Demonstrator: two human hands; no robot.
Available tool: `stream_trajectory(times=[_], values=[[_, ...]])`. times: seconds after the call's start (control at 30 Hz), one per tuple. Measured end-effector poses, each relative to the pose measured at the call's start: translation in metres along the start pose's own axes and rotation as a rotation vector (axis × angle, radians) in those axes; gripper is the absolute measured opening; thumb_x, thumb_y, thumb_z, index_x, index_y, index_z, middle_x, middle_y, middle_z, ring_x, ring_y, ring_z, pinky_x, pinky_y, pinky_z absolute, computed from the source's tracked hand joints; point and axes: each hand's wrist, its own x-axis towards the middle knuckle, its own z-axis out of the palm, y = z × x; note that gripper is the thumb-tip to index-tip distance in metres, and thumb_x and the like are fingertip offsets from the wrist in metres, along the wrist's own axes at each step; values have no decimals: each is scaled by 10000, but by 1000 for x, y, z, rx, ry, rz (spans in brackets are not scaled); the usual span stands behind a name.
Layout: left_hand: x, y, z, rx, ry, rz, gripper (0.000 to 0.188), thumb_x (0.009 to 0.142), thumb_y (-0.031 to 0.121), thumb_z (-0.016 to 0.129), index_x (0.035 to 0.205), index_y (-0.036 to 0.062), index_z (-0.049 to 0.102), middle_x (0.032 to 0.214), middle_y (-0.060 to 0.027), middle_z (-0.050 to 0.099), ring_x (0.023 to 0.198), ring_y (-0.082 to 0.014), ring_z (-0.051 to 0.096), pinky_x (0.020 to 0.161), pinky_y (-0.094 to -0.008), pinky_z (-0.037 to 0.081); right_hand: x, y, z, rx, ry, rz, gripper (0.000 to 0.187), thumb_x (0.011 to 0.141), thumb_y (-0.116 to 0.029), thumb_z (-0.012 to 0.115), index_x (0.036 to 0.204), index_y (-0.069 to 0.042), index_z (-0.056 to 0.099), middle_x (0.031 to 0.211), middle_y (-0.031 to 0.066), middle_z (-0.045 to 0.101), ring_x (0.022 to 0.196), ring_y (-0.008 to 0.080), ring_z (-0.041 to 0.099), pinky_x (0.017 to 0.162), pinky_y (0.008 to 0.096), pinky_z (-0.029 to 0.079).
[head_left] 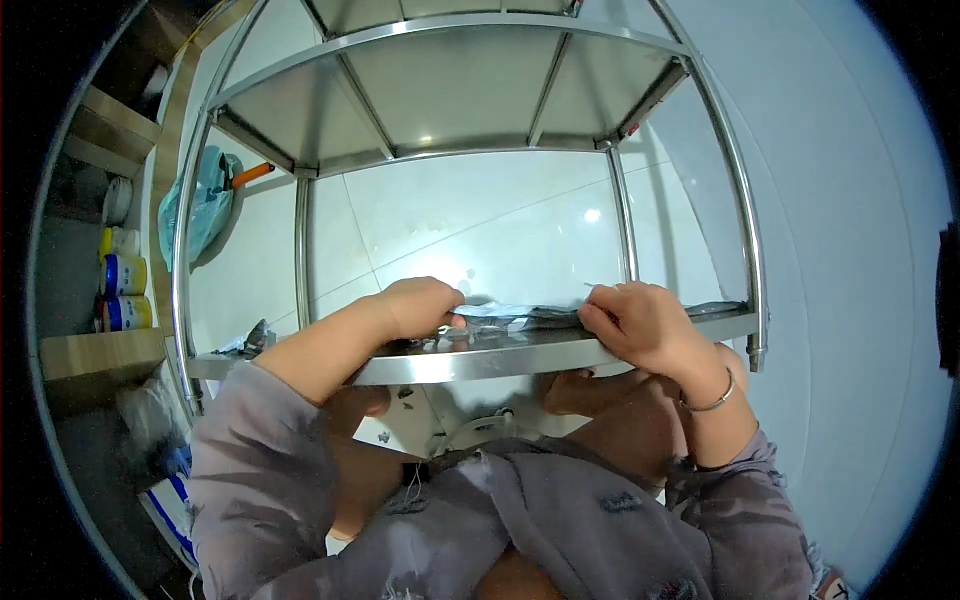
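A steel shelf rack (455, 368) stands in front of me, its nearest shelf edge running across above my lap. Along that shelf lies a wrinkled strip of thin film (520, 312), pale bluish and dark in parts. My left hand (420, 304) has its fingers curled in at the strip's left end, seemingly pinching it. At the other end, my right hand (640, 325) is closed with thumb and forefinger together on the film. A bracelet (712, 400) circles my right wrist. More crumpled dark film (258, 338) sits at the shelf's left corner.
A wider shelf panel (450, 95) of the rack rises beyond my hands. On the floor at left lies a teal plastic bag (205, 205) beside an orange handle (252, 175). Wooden shelving (100, 355) with several cans (125, 275) lines the left; a pale wall (850, 250) bounds the right.
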Motion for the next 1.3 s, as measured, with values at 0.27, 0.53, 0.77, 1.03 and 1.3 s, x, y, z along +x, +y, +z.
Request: stream_trajectory(times=[0.27,0.53,0.77,1.03,1.3], values=[[2,-3,-2,-23,72,-76,264,795,320,540,869,67,564,750,-164,570,737,-334,548,625,-413,417,69,-11,-5,-287,-633,-93,504,792,-507,455,688,-42,620,663,140,591,684,298,600,593,381,465],[0,2,-4,-20,75,-97,213,788,265,550,878,74,581,800,-147,586,784,-319,556,656,-402,429,100,-17,67,22,-832,-189,481,797,-510,431,869,-60,586,779,163,594,770,300,579,700,400,434],[0,2,-2,-12,121,-133,202,753,216,575,879,59,566,804,-160,590,790,-329,564,666,-407,437,97,-21,76,-150,-666,-334,361,822,-387,460,801,-54,599,760,143,599,766,278,592,693,401,446],[-1,3,-5,-44,141,-161,224,770,237,558,896,52,568,834,-159,595,820,-325,563,693,-398,440,102,-27,68,-316,-649,-338,330,846,-386,434,860,-94,587,752,86,615,737,238,605,672,364,465],[5,-7,-2,-199,-85,-141,463,726,470,589,890,37,593,768,-133,605,730,-266,576,677,-370,428,103,-16,68,-226,-425,-449,235,780,-324,537,735,-95,565,626,104,580,625,297,570,570,382,435]])
